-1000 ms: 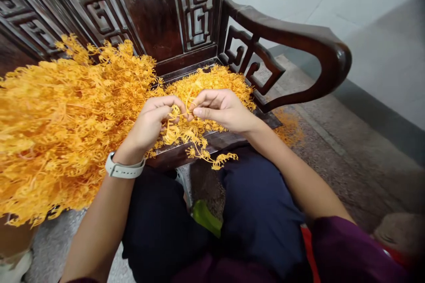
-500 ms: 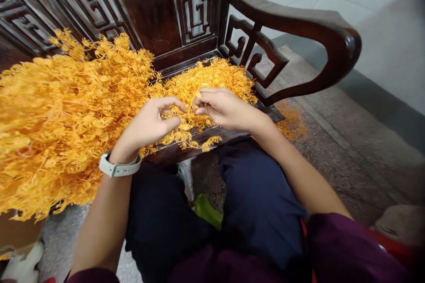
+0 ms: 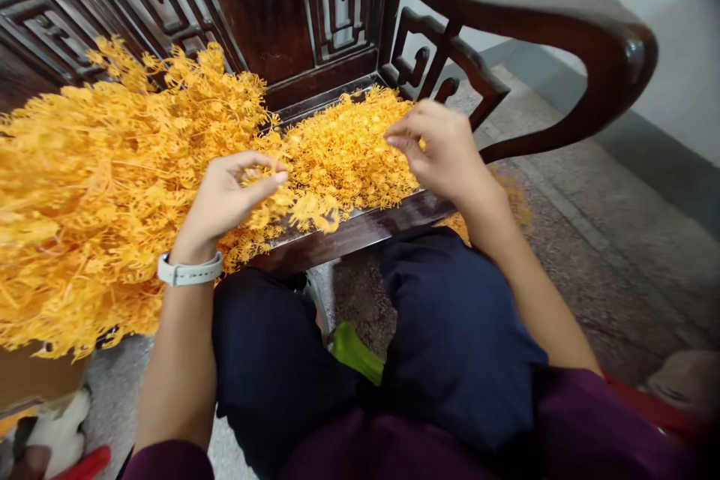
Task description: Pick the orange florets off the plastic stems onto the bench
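On the dark wooden surface (image 3: 360,229), a big pile of yellow sprigs (image 3: 112,187) sits left of a smaller heap (image 3: 349,150). Left hand (image 3: 217,191) curls, thumb and forefinger nearly meeting; right hand (image 3: 444,146) bunches fingertips by the heap. Blurry: can't tell if either pinches anything. I'd handle sprigs singly, avoiding snags.

Person's L hand (image 3: 225,195), pale watch strap (image 3: 191,270) on wrist, is at near R edge of big pile of orange artificial flower sprays (image 3: 124,172); thumb & index tips close tog., grip unclear. R hand (image 3: 444,150), fingers bunched, over R end of smaller orange floret heap (image 3: 349,142); can't tell if holding anything. Both piles on dk carved wood bench (image 3: 354,229), curved armrest (image 3: 529,7) far R. Navy trousers (image 3: 450,315) near, green item (image 3: 355,352) btwn legs.
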`<action>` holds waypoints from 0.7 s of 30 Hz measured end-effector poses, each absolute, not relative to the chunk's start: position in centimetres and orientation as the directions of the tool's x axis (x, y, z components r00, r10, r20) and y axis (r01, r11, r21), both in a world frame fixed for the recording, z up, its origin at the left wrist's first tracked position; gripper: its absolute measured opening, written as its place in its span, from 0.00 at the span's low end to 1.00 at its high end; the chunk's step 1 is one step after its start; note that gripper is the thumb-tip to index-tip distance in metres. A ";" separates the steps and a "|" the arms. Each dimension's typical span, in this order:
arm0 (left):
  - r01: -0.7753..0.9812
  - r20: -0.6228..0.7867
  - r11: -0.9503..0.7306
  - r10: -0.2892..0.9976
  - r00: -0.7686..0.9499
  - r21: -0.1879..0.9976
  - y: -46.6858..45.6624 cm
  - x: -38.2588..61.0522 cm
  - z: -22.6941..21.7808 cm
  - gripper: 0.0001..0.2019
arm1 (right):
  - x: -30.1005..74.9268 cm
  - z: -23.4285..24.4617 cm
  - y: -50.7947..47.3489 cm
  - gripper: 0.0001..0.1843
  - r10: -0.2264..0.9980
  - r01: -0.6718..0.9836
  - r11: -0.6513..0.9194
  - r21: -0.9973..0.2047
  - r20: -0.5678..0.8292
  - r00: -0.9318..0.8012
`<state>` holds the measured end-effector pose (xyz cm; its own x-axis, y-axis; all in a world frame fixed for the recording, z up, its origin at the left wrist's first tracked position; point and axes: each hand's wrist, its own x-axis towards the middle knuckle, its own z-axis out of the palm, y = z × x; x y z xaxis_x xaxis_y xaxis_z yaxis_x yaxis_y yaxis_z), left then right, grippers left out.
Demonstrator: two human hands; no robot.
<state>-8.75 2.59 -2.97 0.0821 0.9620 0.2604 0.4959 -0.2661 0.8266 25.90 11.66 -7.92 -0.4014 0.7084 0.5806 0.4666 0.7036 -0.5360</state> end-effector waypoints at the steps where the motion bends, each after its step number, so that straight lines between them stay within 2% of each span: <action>1: 0.529 0.215 -0.248 0.969 0.124 0.812 2.4 -7.8 -2.8 0.08 | 25.5 -7.8 12.2 0.07 0.716 0.469 0.693 -0.547 0.598 -0.361; 2: 0.545 0.187 -0.238 0.971 0.149 0.804 2.3 -6.8 -2.5 0.11 | 25.0 -7.6 12.8 0.08 0.725 0.474 0.680 -0.559 0.607 -0.324; 4: 0.530 0.163 -0.234 0.971 0.177 0.815 2.1 -5.0 -2.1 0.16 | 23.7 -7.2 13.7 0.17 0.748 0.480 0.654 -0.585 0.597 -0.291; 7: 0.457 0.146 -0.228 0.967 0.207 0.860 2.3 -4.0 -2.1 0.19 | 21.9 -6.6 13.4 0.26 0.767 0.411 0.642 -0.647 0.540 -0.347; 10: 0.404 0.113 -0.198 0.968 0.225 0.893 2.5 -4.2 -2.4 0.24 | 20.7 -5.8 11.0 0.27 0.744 0.248 0.643 -0.725 0.515 -0.426; 12: 0.362 0.092 -0.179 0.965 0.244 0.915 2.6 -4.2 -2.5 0.28 | 20.2 -5.0 9.2 0.24 0.698 0.152 0.664 -0.732 0.534 -0.476; 16: 0.244 0.078 -0.145 0.962 0.263 0.959 2.4 -3.4 -2.2 0.28 | 19.4 -3.6 7.1 0.21 0.592 0.018 0.673 -0.740 0.523 -0.613; 18: 0.205 0.074 -0.131 0.962 0.262 0.970 2.1 -3.0 -1.8 0.28 | 19.1 -3.6 6.8 0.21 0.601 -0.069 0.589 -0.805 0.493 -0.629; 21: 0.168 0.070 -0.120 0.959 0.276 0.979 1.6 -2.6 -1.1 0.30 | 18.9 -3.9 6.5 0.23 0.638 -0.227 0.356 -0.906 0.414 -0.650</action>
